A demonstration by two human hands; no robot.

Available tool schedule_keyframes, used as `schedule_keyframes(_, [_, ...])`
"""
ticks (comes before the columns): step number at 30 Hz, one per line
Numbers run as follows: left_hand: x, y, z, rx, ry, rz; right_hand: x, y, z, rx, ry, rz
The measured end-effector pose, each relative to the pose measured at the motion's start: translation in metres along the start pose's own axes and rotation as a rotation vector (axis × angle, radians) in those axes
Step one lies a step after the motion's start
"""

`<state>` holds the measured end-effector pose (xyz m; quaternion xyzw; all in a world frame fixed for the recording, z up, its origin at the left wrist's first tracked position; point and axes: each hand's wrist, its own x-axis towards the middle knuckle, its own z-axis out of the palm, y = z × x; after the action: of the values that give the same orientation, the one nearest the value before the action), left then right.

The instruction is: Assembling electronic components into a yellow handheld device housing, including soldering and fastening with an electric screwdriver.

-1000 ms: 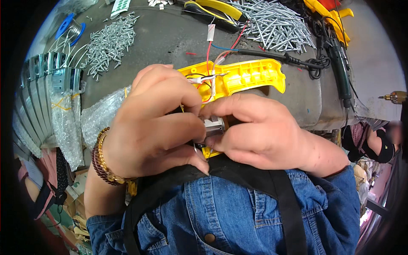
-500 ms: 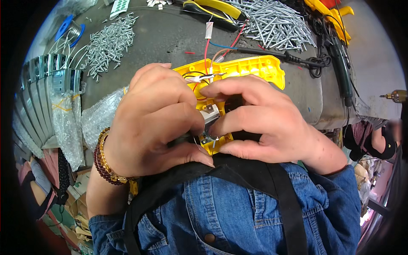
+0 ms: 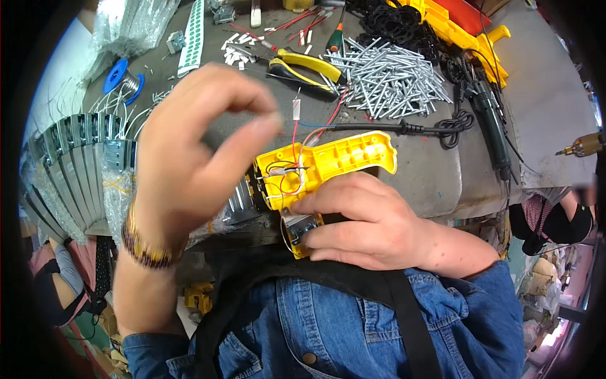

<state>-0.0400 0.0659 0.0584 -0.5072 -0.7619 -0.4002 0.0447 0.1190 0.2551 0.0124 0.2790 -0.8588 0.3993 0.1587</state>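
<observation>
A yellow plastic tool housing half [image 3: 353, 155], ribbed inside and shaped like a pistol grip, lies open side up at the bench's near edge. Red, black and white wires [image 3: 287, 177] run through its middle. My right hand [image 3: 363, 221] grips its near end, fingertips on a small metal-framed switch-like part [image 3: 298, 226] seated there. To the left, my left hand [image 3: 202, 145] hangs raised above the bench, smeared by motion. Its thumb and forefinger curve toward each other, and whether anything is between them cannot be made out. A black cord [image 3: 391, 128] leads off from the housing.
Yellow-black pliers [image 3: 303, 72] and a heap of long screws [image 3: 398, 79] lie beyond the housing. A soldering iron [image 3: 492, 126] rests on the right. Metal strips in bubble wrap [image 3: 76, 170] and a blue solder spool [image 3: 123, 82] stand left. Another person [image 3: 549, 215] is far right.
My left hand has let go of the housing and moved up and left. My right hand stays on the near end. The view has shifted, showing more of the bench's far side.
</observation>
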Motion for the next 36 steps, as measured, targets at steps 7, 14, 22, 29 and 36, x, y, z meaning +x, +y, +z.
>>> schedule_keyframes(7, [0.048,-0.054,0.047,0.483,-0.188,0.045,0.022,0.030,-0.075,-0.325,0.080,-0.036])
schedule_keyframes(14, [0.055,-0.060,0.052,0.438,-0.143,0.025,0.066,0.147,-0.162,0.255,0.590,0.400])
schedule_keyframes(22, [0.027,-0.022,-0.005,0.144,0.125,0.038,0.184,0.277,-0.180,0.341,0.387,-0.001])
schedule_keyframes(29, [-0.083,0.016,-0.019,-0.112,0.122,-0.041,0.107,0.118,-0.172,0.264,0.692,-0.176])
schedule_keyframes(36, [-0.102,0.025,-0.007,-0.181,0.128,-0.266,0.020,0.093,-0.123,0.777,0.803,0.303])
